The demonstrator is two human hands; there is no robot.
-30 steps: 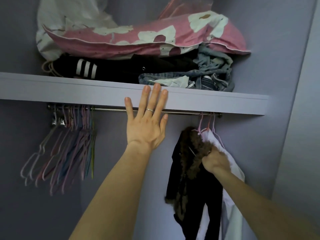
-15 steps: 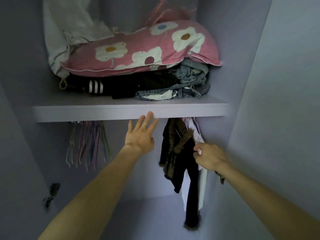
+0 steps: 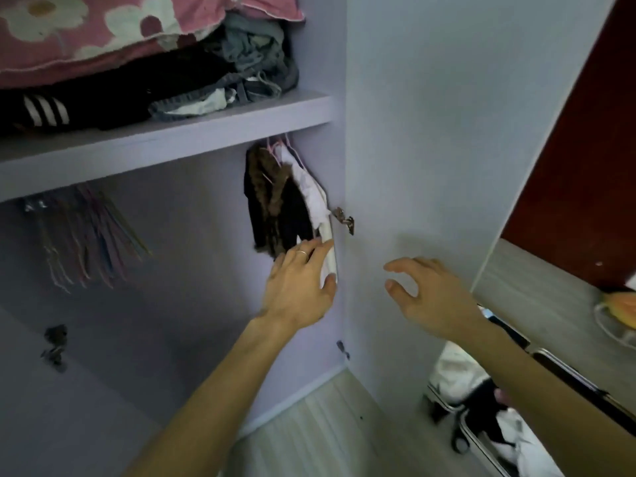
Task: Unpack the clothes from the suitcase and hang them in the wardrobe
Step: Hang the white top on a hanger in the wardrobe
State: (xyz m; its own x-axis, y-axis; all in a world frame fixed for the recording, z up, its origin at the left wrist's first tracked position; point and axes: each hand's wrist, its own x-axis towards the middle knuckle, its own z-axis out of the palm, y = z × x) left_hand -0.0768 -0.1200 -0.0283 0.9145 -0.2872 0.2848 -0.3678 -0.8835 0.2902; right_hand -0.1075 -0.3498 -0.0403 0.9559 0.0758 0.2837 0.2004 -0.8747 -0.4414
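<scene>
In the lilac wardrobe [image 3: 213, 215] a black jacket with brown fur trim [image 3: 275, 208] and a white garment [image 3: 315, 194] hang on pink hangers at the right end, under the shelf [image 3: 165, 142]. My left hand [image 3: 299, 280], fingers straight and a ring on one, rests against the lower edge of the white garment and the jacket. My right hand [image 3: 430, 294] hovers with fingers spread and loosely bent in front of the wardrobe door [image 3: 430, 149], holding nothing. The suitcase [image 3: 481, 407] lies on the floor at lower right with white and dark clothes inside.
Several bare hangers [image 3: 86, 242] hang at the left of the rail. The shelf carries a pink flowered pillow [image 3: 103, 25], dark clothes and jeans [image 3: 247, 60]. A door hinge [image 3: 344, 218] sits beside the garments. A wooden table [image 3: 557, 297] with a glass dish stands at right.
My left hand came down from the shelf edge to the hanging garments. My right hand let go of the jacket and moved right, in front of the door. The view swung right and down.
</scene>
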